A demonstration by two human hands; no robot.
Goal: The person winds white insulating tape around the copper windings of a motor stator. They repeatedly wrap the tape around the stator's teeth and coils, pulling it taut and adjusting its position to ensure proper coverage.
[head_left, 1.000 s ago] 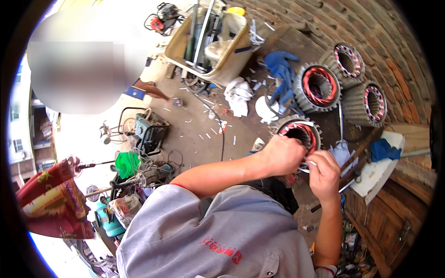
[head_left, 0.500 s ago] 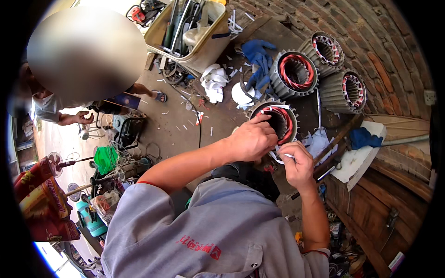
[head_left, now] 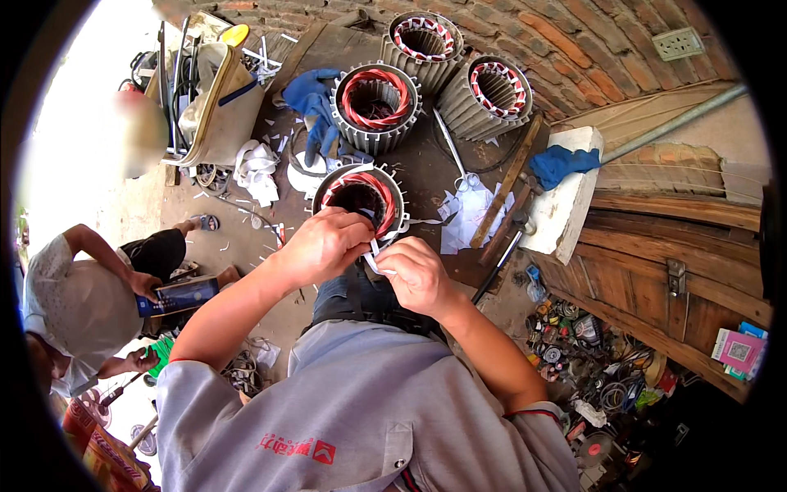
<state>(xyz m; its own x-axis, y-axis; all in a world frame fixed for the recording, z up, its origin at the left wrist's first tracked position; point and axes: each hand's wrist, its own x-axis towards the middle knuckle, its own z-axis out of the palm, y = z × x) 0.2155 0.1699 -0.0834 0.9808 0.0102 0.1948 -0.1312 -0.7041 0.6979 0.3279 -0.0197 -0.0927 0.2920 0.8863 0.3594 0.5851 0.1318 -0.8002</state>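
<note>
A grey finned motor stator [head_left: 399,195] with a ring of red winding [head_left: 338,187] stands directly ahead of me. At its near rim my left hand [head_left: 329,243] is closed, fingertips curled over the winding beside a narrow white tape [head_left: 375,248]. The same tape runs to my right hand [head_left: 415,272], which pinches it between thumb and fingers just off the near right side of the stator. Another strip of white tape lies along the top of the winding. My left fingers partly hide the near part of the winding.
Three more finned stators [head_left: 376,107] stand behind, near the brick wall. Blue gloves [head_left: 310,94], a white roll [head_left: 307,174], scissors [head_left: 468,179] on paper scraps and wooden bars [head_left: 508,184] surround the work. Another person [head_left: 78,287] at left holds a blue box [head_left: 180,296].
My view has swung, so the stators and bench appear further left. Both hands stay at the stator; the right hand still pinches the tape. The other person appears lower in view.
</note>
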